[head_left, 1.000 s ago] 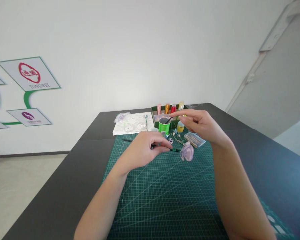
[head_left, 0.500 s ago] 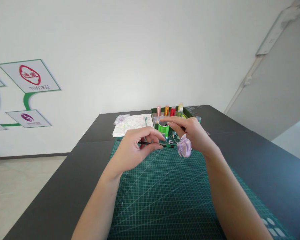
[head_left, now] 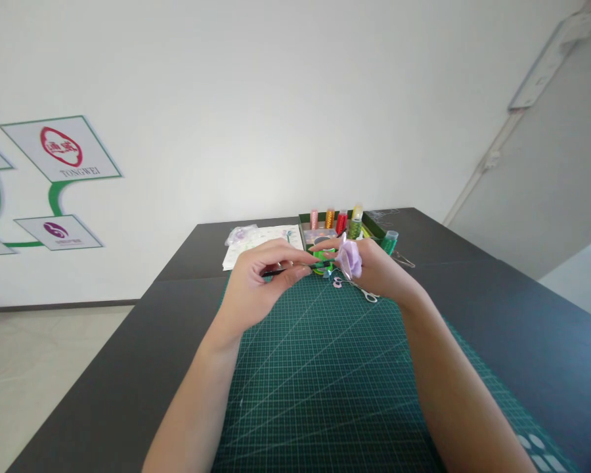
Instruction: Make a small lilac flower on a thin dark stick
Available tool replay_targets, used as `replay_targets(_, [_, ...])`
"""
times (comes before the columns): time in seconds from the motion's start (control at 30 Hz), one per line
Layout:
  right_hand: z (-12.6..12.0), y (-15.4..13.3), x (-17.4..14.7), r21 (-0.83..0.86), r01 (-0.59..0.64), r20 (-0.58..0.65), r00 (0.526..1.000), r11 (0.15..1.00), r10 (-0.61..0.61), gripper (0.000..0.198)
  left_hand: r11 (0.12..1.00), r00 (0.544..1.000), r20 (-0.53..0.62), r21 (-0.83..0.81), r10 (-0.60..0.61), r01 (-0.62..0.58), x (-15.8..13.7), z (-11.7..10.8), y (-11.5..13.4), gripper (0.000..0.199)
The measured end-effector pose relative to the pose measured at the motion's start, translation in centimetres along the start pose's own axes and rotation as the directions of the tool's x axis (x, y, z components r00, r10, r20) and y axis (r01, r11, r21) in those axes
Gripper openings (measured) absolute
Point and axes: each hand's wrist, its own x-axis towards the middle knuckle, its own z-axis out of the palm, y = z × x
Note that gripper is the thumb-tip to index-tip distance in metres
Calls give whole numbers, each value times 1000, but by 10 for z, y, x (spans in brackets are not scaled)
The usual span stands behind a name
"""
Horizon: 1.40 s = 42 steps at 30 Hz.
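Note:
A pale purple artificial rose (head_left: 353,257) lies sideways in front of my right hand, its dark stem (head_left: 321,265) running left. My left hand (head_left: 263,276) pinches that stem between thumb and fingers. Behind the flower, my right hand (head_left: 378,268) bends over a bright green can (head_left: 329,254), its index finger stretched leftward across it. A thin dark piece sticks up beside the right hand; what those fingers hold is mostly hidden by the flower.
Small scissors (head_left: 371,297) lie on the green cutting mat (head_left: 320,381). Behind stand a dark green box (head_left: 374,226) with several coloured tubes, and a green tube (head_left: 389,242) at right. White papers (head_left: 285,233) and a clear plastic bag (head_left: 241,234) lie at back left.
The rose and its stem have moved up and away, now overlapping my right hand. My right hand has shifted slightly down, uncovering the scissors and the green tube.

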Motion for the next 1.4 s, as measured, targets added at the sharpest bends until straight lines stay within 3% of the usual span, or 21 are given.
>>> replay_targets(0.1, [0, 5, 1, 13, -27, -5, 1000, 1000, 27, 24, 992, 995, -82, -117, -48, 39, 2, 0, -7, 9])
replay_targets(0.33, [-13, 7, -2, 104, -135, 136, 983, 985, 120, 34, 951, 967, -213, -302, -137, 68, 5, -1, -21, 16])
replay_targets(0.57, [-23, 18, -8, 134, -268, 210, 948, 954, 237, 37, 961, 951, -260, -260, -168, 99, 7, -2, -29, 19])
replay_targets(0.87, [-40, 72, -21, 207, -491, 236, 865, 846, 444, 38, 976, 951, -265, -188, -159, 111, 5, -1, -32, 23])
replay_targets(0.93, [-44, 81, -25, 283, -502, 164, 865, 817, 474, 39, 975, 950, -265, -190, -164, 116, 4, -1, -32, 22])
replay_targets(1.0, [-48, 87, -28, 359, -504, 1, 842, 786, 540, 40, 975, 952, -259, -188, -164, 116, 4, 0, -31, 21])
replay_targets(1.1, [-54, 88, -29, 302, -575, -303, 699, 760, 648, 35, 977, 954, -256, -183, -155, 110, 4, 2, -29, 17])
replay_targets(1.17, [-57, 80, -29, 132, -628, -439, 657, 767, 613, 30, 979, 952, -265, -169, -153, 111, 3, 3, -27, 16])
replay_targets(1.2, [-58, 73, -28, 52, -623, -471, 674, 780, 570, 28, 981, 950, -271, -155, -153, 114, 3, 3, -27, 16])
replay_targets(1.27, [-55, 53, -25, -15, -542, -448, 755, 840, 479, 27, 987, 948, -282, -107, -146, 120, 3, 4, -25, 15])
replay_targets(1.33, [-46, 27, -20, 73, -414, -282, 864, 907, 417, 31, 994, 949, -296, -35, -114, 108, 2, 4, -23, 14])
replay_targets(1.4, [-31, 4, -13, 215, -336, -72, 931, 917, 358, 36, 996, 949, -308, 45, -60, 78, 0, 5, -21, 12])
